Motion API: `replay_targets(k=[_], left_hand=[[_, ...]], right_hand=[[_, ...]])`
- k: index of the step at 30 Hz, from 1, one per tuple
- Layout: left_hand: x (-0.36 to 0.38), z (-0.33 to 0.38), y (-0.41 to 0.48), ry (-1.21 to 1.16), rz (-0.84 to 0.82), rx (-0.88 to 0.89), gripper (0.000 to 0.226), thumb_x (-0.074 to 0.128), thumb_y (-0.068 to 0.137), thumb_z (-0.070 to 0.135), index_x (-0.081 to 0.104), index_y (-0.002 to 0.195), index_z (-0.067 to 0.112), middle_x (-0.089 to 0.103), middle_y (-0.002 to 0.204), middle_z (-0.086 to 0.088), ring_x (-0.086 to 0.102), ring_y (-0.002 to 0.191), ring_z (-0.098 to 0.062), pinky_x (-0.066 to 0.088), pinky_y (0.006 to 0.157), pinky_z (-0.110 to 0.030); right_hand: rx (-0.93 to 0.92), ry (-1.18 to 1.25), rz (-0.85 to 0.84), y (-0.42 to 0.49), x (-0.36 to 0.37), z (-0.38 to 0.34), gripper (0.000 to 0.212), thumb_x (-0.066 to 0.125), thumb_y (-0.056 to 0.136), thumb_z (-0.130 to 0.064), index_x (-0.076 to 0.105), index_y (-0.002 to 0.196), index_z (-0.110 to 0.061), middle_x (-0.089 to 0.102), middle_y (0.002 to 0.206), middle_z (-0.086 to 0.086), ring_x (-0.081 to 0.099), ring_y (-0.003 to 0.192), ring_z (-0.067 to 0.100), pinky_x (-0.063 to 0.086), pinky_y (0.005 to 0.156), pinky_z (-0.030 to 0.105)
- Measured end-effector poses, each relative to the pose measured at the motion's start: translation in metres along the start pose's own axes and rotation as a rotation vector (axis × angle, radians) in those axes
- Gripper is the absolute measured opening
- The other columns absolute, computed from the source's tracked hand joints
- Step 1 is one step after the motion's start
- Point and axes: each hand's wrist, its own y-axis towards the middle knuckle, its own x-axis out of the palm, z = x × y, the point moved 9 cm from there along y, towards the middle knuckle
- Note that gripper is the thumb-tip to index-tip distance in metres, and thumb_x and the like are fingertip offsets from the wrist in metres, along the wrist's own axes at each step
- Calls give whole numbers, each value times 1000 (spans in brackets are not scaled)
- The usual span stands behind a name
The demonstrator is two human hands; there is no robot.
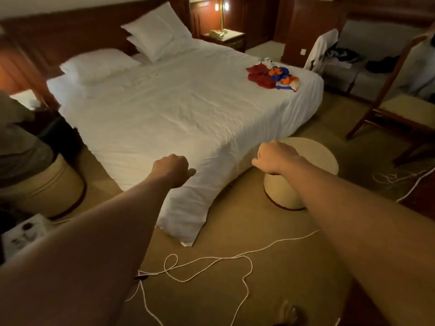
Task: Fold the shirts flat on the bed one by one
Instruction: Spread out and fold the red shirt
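Now both arms stretch forward, the left hand loosely curled over the bed's near corner. The right hand, also loosely curled and empty, hangs above the round stool. Crumpled shirts lie at the far corner.

Dim room with tan carpet and dark wood panelling. Far: lit brass lamp on a nightstand. Right: wooden chair. Near: round beige stool; white cord across the floor.
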Motion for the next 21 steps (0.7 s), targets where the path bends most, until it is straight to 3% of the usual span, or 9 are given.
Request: replay_targets(k=[11, 15, 21], left_hand=[[-85, 109, 202, -154, 42, -160, 39, 49, 98, 49, 69, 90, 16, 71, 98, -4, 67, 94, -28, 52, 87, -38], [-117, 134, 275, -159, 65, -161, 41, 47, 99, 48, 69, 93, 15, 71, 99, -5, 66, 95, -29, 52, 86, -38], [-142, 131, 393, -141, 83, -175, 40, 48, 99, 48, 68, 90, 15, 71, 98, -6, 66, 95, -28, 48, 79, -33]], right_hand=[[-259, -87, 43, 231, -97, 85, 40, 51, 96, -39, 40, 63, -19, 45, 68, 2, 43, 58, 20, 29, 52, 29], [-279, -108, 32, 305, -119, 107, 30, 51, 96, -41, 53, 81, -15, 50, 81, 4, 52, 73, 26, 39, 65, 32], [-293, -150, 43, 429, -141, 123, 28, 51, 96, -40, 60, 95, -14, 54, 93, 7, 50, 79, 28, 38, 69, 32]])
